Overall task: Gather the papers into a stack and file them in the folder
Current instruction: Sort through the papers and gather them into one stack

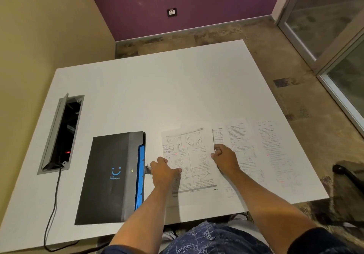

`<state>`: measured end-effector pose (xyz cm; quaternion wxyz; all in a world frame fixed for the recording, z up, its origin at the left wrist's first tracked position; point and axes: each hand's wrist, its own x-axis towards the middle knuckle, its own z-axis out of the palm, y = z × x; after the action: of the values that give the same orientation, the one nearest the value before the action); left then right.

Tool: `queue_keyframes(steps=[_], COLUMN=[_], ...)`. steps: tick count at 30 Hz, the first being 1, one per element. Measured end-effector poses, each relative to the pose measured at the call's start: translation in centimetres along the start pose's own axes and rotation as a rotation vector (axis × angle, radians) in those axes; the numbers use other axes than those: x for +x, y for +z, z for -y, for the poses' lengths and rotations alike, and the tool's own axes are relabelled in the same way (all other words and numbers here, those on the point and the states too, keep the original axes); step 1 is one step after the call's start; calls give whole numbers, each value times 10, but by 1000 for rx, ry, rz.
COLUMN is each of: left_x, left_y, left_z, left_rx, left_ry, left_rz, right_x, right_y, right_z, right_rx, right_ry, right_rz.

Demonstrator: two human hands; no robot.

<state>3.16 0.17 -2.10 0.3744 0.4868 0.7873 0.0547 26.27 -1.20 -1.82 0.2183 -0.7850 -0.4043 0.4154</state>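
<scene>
The left hand (164, 173) pinches the left edge of the nearest printed sheet (192, 163); the right hand (226, 160), fingers curled, grips its right edge. 2 more papers (260, 151) lie rightward. The closed black folder (110, 176), smiley-printed with unreadable lettering, lies left on the white tabletop (157, 88).

The table (157, 88) has a smooth, matt white top. The printed papers (194, 161) are thin matt sheets. The folder (110, 174) looks like matt dark plastic with a glossier blue edge. The cable box (62, 133), far left, has a grey metal-looking frame.
</scene>
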Motion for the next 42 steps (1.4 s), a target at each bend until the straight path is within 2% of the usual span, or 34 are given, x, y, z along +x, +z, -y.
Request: queue_keyframes(steps=[1,4,7,10,13,17,21,25,29,32,34,35,38,40,42], left_x=[-1,-3,-2,-1,-1,0,-1,-2,0,0,-1,-2,-6,-9,-8], left_y=[0,0,-1,0,2,2,4,6,4,2,2,2,5,6,6], left_z=[-1,-3,-4,-4,-4,-2,-1,-3,-1,1,-1,-2,-3,-2,-2], left_rx=[66,219,253,233,230,222,194,104,102,130,172,194,248,299,350], left_ry=[7,19,27,45,55,74,74,98,122,136,148,152,151,162,176], left_rz=[-25,-58,-36,-13,-9,-11,-26,12,36,46,57,59,39,5,-4], right_x=[0,1,6,11,14,15,13,13,9,7,8,8,8,7,7], right_y=[-2,-12,-16,-15,-18,-17,-6,5,9,10,9,7,-7,-20,-34], right_z=[1,0,-3,-4,-6,-13,-10,-8,7,6,0,-3,-12,-22,-34], right_rx=[-47,-426,-513,-443,-257,-50,143,161,258,252,94,-1,-218,-416,-516], right_ry=[2,85,182,190,219,110,111,152,146,26,-57,-100,-136,-52,120], right_rz=[-55,-222,-199,-153,-128,-84,-6,175,137,270,306,251,-53,-246,-356])
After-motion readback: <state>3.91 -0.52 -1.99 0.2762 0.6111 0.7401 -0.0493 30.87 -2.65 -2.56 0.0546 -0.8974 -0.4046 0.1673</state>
